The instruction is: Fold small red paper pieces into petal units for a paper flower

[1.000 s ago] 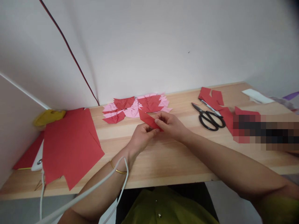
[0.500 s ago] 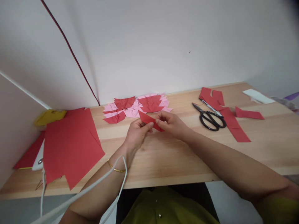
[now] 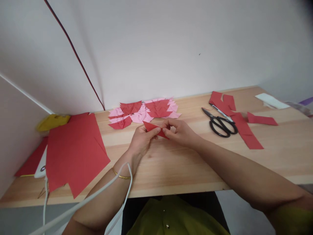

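A small folded piece of red paper (image 3: 149, 126) is pinched between both hands above the wooden table. My left hand (image 3: 143, 136) grips its left side, thumb on top. From the right, my right hand (image 3: 178, 131) presses it between thumb and forefinger, the two thumb tips nearly meeting. Part of the paper is hidden under the fingers. Just behind the hands lie several folded pink paper pieces (image 3: 140, 117) and red folded paper pieces (image 3: 157, 108) with jagged edges, some overlapping.
Black-handled scissors (image 3: 219, 124) and a pen (image 3: 221, 112) lie to the right, by red paper scraps (image 3: 246, 132). A large red sheet (image 3: 75, 153) covers the table's left, near a yellow item (image 3: 53, 122). A white cable (image 3: 85, 202) crosses my left forearm.
The folded red paper has tipped lower and shifted slightly left in my fingers. My thumbs have drawn closer together on it.
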The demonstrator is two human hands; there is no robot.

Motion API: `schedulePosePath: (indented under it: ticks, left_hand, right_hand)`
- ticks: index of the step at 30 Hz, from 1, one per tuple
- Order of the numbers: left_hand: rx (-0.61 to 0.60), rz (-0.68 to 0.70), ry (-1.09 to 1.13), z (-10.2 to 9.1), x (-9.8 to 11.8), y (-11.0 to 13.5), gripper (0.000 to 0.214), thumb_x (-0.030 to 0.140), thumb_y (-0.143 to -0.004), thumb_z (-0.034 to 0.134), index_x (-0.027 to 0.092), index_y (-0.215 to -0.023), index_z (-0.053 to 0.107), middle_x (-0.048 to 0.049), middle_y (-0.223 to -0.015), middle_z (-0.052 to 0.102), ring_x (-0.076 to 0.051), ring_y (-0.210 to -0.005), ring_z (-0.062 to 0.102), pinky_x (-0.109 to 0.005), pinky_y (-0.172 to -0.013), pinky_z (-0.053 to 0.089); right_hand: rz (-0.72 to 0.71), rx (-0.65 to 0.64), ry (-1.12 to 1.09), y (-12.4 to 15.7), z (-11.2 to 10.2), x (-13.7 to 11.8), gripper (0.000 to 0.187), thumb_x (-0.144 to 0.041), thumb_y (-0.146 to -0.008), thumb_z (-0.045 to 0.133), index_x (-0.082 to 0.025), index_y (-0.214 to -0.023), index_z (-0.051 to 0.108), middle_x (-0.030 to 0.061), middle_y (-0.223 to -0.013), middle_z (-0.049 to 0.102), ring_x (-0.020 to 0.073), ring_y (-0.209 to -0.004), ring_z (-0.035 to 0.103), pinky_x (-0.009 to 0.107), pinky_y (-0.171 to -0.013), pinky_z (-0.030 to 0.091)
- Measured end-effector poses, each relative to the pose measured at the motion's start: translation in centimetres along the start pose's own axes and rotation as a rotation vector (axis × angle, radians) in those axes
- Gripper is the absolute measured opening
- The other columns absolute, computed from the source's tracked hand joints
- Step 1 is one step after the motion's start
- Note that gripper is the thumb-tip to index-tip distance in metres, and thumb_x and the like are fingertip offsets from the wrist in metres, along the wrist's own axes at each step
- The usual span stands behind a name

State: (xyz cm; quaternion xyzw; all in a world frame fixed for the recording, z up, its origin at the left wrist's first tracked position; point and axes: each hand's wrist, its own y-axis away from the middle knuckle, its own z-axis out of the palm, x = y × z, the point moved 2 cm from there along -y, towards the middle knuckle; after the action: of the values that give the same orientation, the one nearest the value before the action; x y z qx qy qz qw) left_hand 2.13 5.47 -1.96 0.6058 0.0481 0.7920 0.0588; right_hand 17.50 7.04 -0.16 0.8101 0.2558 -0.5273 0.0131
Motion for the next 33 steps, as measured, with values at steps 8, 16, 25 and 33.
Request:
schedulePosePath:
  ticks: [8,16,25,33]
  left_hand:
    - [0.030,0.050,-0.066,0.6,-0.2,0.6,0.015,0.023,-0.061,0.074,0.012,-0.066,0.066,-0.0025,-0.065,0.065,-0.014,-0.065,0.060,-0.027,-0.066,0.045]
    - [0.098,0.038,0.076,0.1,-0.5,-0.1,0.019,0.024,-0.059,0.076,0.013,-0.066,0.062,0.0002,-0.062,0.062,-0.012,-0.062,0.057,-0.025,-0.064,0.044]
    - [0.051,-0.021,0.193,0.1,0.4,0.0,0.024,0.024,-0.057,0.080,0.013,-0.070,0.062,0.0006,-0.067,0.063,-0.010,-0.061,0.057,-0.021,-0.057,0.042]
    - [0.022,0.019,0.085,-0.2,0.2,-0.1,0.018,0.021,-0.059,0.079,0.013,-0.069,0.067,-0.0002,-0.064,0.064,-0.009,-0.061,0.057,-0.021,-0.059,0.042]
  right_hand:
    - [-0.012,-0.017,-0.011,0.1,0.1,-0.5,0.006,-0.017,-0.072,0.050,-0.018,-0.066,0.048,-0.0010,-0.065,0.053,0.0108,-0.061,0.046,0.023,-0.057,0.037]
    - [0.042,-0.074,-0.097,-0.2,-0.2,0.2,0.008,-0.022,-0.077,0.050,-0.017,-0.075,0.055,0.0008,-0.071,0.056,0.0122,-0.066,0.050,0.025,-0.060,0.038]
    - [0.072,-0.088,-0.136,-0.1,-0.3,0.7,0.015,-0.030,-0.077,0.058,-0.015,-0.075,0.058,-0.0015,-0.067,0.052,0.0099,-0.061,0.044,0.024,-0.058,0.034]
    - [0.009,-0.034,-0.089,-0.2,-0.5,0.0,0.010,-0.026,-0.077,0.056,-0.016,-0.075,0.057,0.0003,-0.073,0.056,0.0111,-0.068,0.049,0.023,-0.062,0.038]
